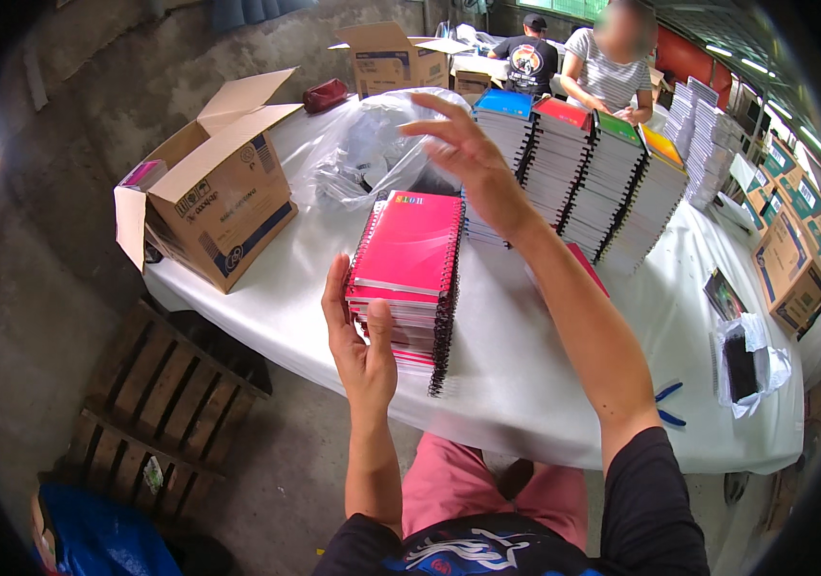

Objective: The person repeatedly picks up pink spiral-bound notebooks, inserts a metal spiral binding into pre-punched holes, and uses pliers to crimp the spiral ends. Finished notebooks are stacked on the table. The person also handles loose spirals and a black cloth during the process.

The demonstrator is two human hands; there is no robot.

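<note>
Above the pink stack, the right hand shows slightly blurred fingers; its forearm covers part of a red book to the stack's right and, farther right, all but the blue handles of a tool. Left of the stack, a carton's walls hide most of its inside. Beyond the stack, the clear bag's contents are indistinct. Below and left of it, a blue sheet is cut off.

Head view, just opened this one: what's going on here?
A person's left hand rests against the near left side of a stack of pink spiral-bound books on a white-covered table. The right hand is raised with fingers spread, nothing visible in it. Four stacks with blue, red, green and yellow covers stand farther right; an open cardboard box sits left.
</note>
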